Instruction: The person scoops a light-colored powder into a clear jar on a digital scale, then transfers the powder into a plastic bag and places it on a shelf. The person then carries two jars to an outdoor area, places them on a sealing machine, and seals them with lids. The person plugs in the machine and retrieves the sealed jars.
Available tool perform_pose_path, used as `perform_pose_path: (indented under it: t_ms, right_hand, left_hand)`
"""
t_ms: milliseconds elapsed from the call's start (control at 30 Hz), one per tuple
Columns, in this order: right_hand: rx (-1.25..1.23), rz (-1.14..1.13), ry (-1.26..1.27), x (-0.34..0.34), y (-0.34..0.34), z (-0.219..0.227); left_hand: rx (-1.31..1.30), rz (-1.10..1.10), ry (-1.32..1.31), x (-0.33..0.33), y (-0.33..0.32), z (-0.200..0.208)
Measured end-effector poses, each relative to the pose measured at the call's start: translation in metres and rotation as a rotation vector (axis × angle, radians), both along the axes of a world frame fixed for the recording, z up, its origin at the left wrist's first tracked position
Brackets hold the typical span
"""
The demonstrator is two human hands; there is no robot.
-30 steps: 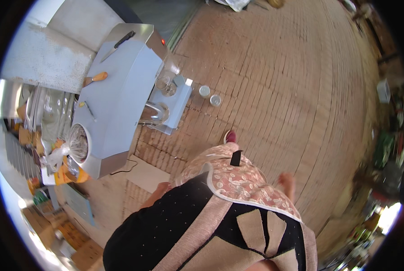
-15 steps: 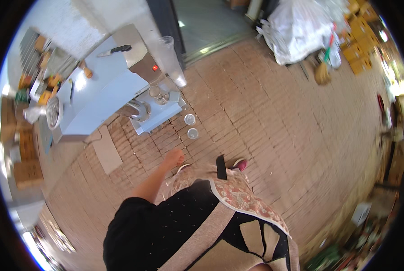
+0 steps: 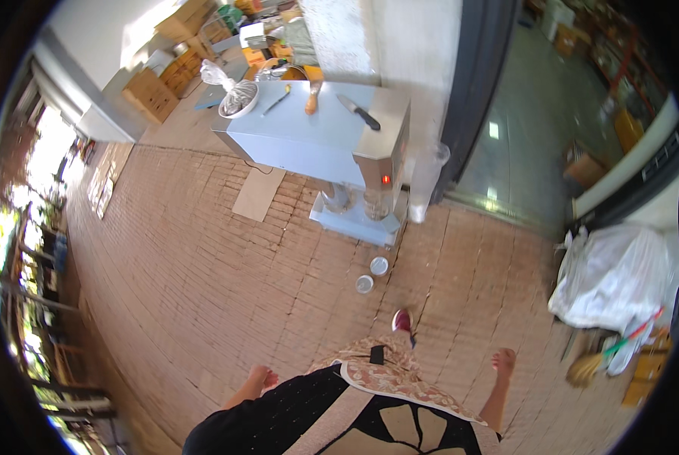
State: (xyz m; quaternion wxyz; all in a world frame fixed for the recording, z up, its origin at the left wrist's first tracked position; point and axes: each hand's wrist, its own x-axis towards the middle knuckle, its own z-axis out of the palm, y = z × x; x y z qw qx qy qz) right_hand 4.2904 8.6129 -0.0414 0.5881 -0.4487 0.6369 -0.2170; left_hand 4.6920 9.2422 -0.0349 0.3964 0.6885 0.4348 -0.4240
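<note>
My left hand (image 3: 262,377) hangs low beside my body over the brick floor, its fingers loosely curled in with nothing seen in them. Out on the other side, my right hand (image 3: 504,360) is also curled and appears to hold nothing. Neither touches any object. Nearest ahead on the floor are two round cans with silvery tops, a nearer can (image 3: 364,284) and a farther can (image 3: 379,266). Beyond them stands a metal machine (image 3: 301,129) with a flat bluish top and a red-lit switch. A jar (image 3: 376,205) sits on its low tray (image 3: 354,224).
On the machine top lie a black-handled knife (image 3: 360,112), a wooden-handled tool (image 3: 312,97) and a white bowl (image 3: 240,101) with a bag. Cardboard (image 3: 259,193) lies on the floor. A doorway (image 3: 506,167) opens at the back right. White sacks (image 3: 616,273) and a broom (image 3: 589,368) stand right.
My view has swung left, so the machine and cans now sit farther right in the picture. My right hand has come into view. One shoe shows now instead of two.
</note>
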Motion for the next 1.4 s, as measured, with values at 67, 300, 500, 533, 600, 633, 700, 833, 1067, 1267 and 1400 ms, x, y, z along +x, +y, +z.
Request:
perform_pose_path:
  t_ms: [67,300,500,533,600,633,700,833,1067,1267,1400]
  right_hand:
    - [-0.046,0.269,0.088,0.075,-0.04,0.007]
    - [-0.132,1.121,0.146,0.216,-0.079,0.022]
    - [0.128,1.504,0.131,0.29,-0.134,0.003]
    - [-0.056,1.645,0.249,0.308,-0.144,-0.012]
    - [-0.17,1.884,0.35,0.325,-0.176,-0.029]
    - [-0.017,1.871,0.376,0.337,-0.193,-0.034]
    - [0.028,1.923,0.406,0.365,-0.22,-0.034]
    - [-0.286,2.212,0.512,0.42,-0.252,-0.024]
    - [-0.714,2.287,0.162,0.499,-0.148,-0.19]
    - [-1.272,2.245,-0.356,0.576,-0.036,-0.338]
    - [-1.52,2.415,-0.14,0.591,-0.005,-0.381]
  left_hand:
    - [-0.066,0.107,0.031,-0.03,-0.034,-0.014]
    - [-0.28,-0.173,-0.291,-0.073,-0.226,0.011]
    - [0.044,-0.382,-0.387,-0.06,-0.314,0.048]
    - [0.172,-0.678,-0.623,-0.069,-0.321,0.051]
    - [0.3,-0.398,-0.508,-0.083,-0.345,0.05]
    - [0.348,-0.404,-0.474,-0.086,-0.352,0.053]
    - [0.377,-0.207,-0.501,-0.095,-0.375,0.059]
    - [0.291,-0.002,-0.492,-0.09,-0.404,0.063]
    - [0.326,-0.105,-0.447,-0.035,-0.397,-0.119]
    - [0.003,0.56,-0.719,0.044,-0.441,-0.271]
    - [-0.206,0.836,-0.817,0.069,-0.489,-0.328]
